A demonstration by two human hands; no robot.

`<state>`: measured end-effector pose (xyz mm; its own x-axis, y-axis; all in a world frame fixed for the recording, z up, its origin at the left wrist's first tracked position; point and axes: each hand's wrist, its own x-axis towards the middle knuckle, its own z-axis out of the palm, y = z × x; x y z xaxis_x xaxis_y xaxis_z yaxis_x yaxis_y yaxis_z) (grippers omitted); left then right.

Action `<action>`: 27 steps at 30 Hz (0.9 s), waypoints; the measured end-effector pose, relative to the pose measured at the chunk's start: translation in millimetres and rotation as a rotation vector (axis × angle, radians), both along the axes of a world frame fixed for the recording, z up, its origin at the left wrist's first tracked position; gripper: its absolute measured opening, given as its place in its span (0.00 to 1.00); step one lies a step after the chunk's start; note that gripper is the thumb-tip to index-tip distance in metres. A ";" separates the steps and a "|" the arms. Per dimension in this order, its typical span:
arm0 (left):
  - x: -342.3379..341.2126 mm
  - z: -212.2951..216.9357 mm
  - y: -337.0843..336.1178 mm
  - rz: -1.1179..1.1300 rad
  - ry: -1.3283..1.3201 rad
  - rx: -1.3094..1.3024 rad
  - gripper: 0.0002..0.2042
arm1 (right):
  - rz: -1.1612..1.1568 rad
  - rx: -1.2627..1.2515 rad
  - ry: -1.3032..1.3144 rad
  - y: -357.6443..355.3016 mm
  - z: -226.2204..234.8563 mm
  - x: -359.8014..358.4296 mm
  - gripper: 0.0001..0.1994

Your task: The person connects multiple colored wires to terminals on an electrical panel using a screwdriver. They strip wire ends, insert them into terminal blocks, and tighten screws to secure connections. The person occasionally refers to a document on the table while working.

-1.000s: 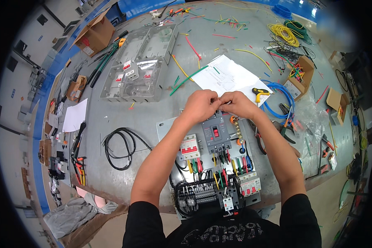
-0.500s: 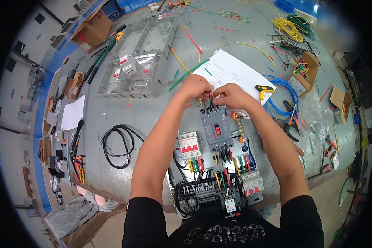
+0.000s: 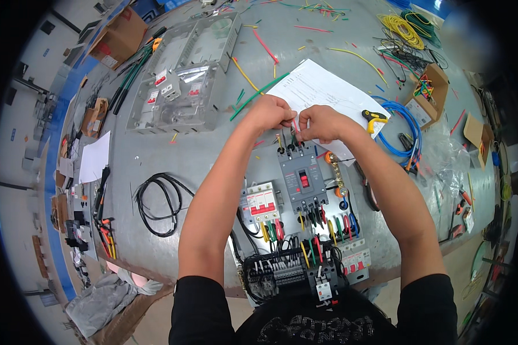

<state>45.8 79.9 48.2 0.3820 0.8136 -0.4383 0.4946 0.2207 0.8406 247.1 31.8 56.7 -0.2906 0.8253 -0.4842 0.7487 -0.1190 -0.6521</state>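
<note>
Both of my hands meet above the far end of a large grey circuit breaker (image 3: 303, 179) with a red toggle. My left hand (image 3: 272, 112) is closed in a pinch, its fingertips at the upper end of a thin red sleeve (image 3: 295, 124). My right hand (image 3: 323, 124) is also closed, thumb and finger at the lower part of that sleeve, just above the breaker's terminals. Short dark wires rise from these terminals, one with a yellow sleeve (image 3: 279, 141). Fingers partly hide the wire under the red sleeve. Nearer me, a white breaker (image 3: 262, 202) with red levers sits on the mounting plate.
Left stands a clear plastic enclosure (image 3: 181, 95); below it lies a black cable coil (image 3: 158, 204). Paper sheets (image 3: 313, 83) lie beyond my hands, a yellow-handled tool (image 3: 375, 121) on their edge. Right are a blue wire coil (image 3: 413, 135) and an open carton (image 3: 429, 98).
My right hand has shifted its grip and its fingers are more curled, showing more of the red sleeve. The whole view has shifted slightly; the breaker has stayed on the plate.
</note>
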 end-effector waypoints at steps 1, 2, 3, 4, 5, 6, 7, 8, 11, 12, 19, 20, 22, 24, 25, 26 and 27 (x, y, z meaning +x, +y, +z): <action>-1.0 -2.0 -2.0 -0.029 -0.007 0.060 0.08 | 0.002 -0.001 -0.010 -0.6 0.5 -0.4 0.18; 1.3 2.3 -6.8 -0.075 0.038 0.161 0.09 | 0.001 -0.004 -0.020 -2.2 1.3 0.2 0.17; 3.5 6.7 -11.3 -0.121 0.083 0.263 0.09 | 0.000 -0.007 -0.030 -3.5 2.2 0.8 0.16; 6.6 11.7 -13.4 -0.167 0.126 0.366 0.10 | -0.001 -0.017 -0.039 -2.5 3.7 2.2 0.17; 7.2 16.1 -14.4 -0.191 0.131 0.360 0.10 | 0.001 -0.029 -0.045 -1.1 5.6 2.2 0.18; 7.5 20.3 -14.3 -0.215 0.135 0.355 0.10 | 0.003 -0.041 -0.051 -0.9 6.7 2.2 0.19; 7.7 22.1 -13.3 -0.241 0.138 0.349 0.11 | -0.013 -0.057 -0.056 -2.6 6.5 2.1 0.19; -1.0 17.3 -9.8 -0.209 0.082 0.313 0.10 | -0.015 -0.063 -0.054 -1.7 8.9 -2.8 0.18; -14.6 -9.3 -0.9 -0.073 -0.097 0.128 0.09 | -0.021 -0.091 -0.065 2.3 7.6 -9.8 0.18; -12.3 -12.4 -1.7 0.007 -0.151 0.022 0.09 | -0.024 -0.102 -0.072 3.7 6.2 -10.2 0.18; -4.9 -2.3 -10.8 0.127 -0.146 -0.066 0.09 | -0.051 -0.118 -0.076 14.1 9.9 -11.5 0.17; -6.5 -2.9 -14.6 0.129 -0.148 -0.039 0.09 | -0.045 -0.129 -0.079 14.2 10.4 -14.8 0.17; -15.1 0.1 -14.9 0.041 -0.075 0.093 0.08 | -0.035 -0.137 -0.080 15.1 12.3 -19.1 0.17; -9.8 19.4 -17.9 -0.110 0.072 0.263 0.09 | -0.044 -0.134 -0.080 14.3 11.8 -13.6 0.17; -7.5 27.9 -20.8 -0.167 0.123 0.313 0.09 | -0.045 -0.131 -0.080 13.9 11.4 -12.2 0.17; -6.0 36.9 -23.4 -0.224 0.179 0.364 0.10 | -0.043 -0.127 -0.075 14.6 11.3 -12.5 0.17; -5.1 43.0 -25.4 -0.281 0.234 0.415 0.11 | -0.042 -0.124 -0.071 14.6 11.0 -12.2 0.17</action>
<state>40.7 54.5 91.2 0.5400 0.8170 -0.2021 0.6708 -0.2728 0.6896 234.9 46.5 67.7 -0.2182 0.7688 -0.6012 0.7852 -0.2275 -0.5759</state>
